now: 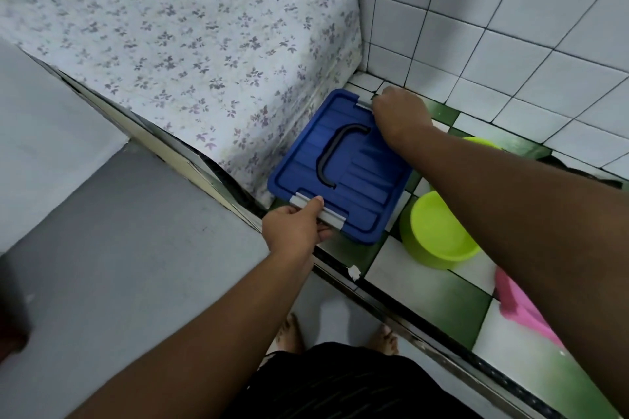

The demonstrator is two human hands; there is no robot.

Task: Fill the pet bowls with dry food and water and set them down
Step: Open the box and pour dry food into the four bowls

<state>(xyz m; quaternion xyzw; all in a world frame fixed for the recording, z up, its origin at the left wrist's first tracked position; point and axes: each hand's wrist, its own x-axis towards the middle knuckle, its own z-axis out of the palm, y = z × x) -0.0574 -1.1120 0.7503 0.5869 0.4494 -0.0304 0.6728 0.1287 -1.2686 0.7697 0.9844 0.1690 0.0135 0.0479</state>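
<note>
Head view: the green bowl [439, 231] sits open side up on the green-and-white tiled surface [425, 292], just beside the right edge of the blue box [343, 177] and under my right forearm. A second green bowl [485, 142] shows only as a sliver of rim past that arm, nearer the wall. Neither hand touches a bowl; both are on the box, at opposite ends of its lid.

My left hand [294, 231] pinches the near latch [318, 211], a grey clip on the lid's closest edge, thumb on top and fingers tucked beneath. My right hand [401, 116] is clenched over the far latch [363, 105] at the opposite end, knuckles up, the fingertips hidden from me. A dark carry handle [332, 155] lies flat on the lid between my hands.

The box butts against a block covered in floral cloth [177, 44] on its left. White wall tiles [510, 27] rise behind. A pink object [520, 303] lies near the bowl, partly behind my arm.
</note>
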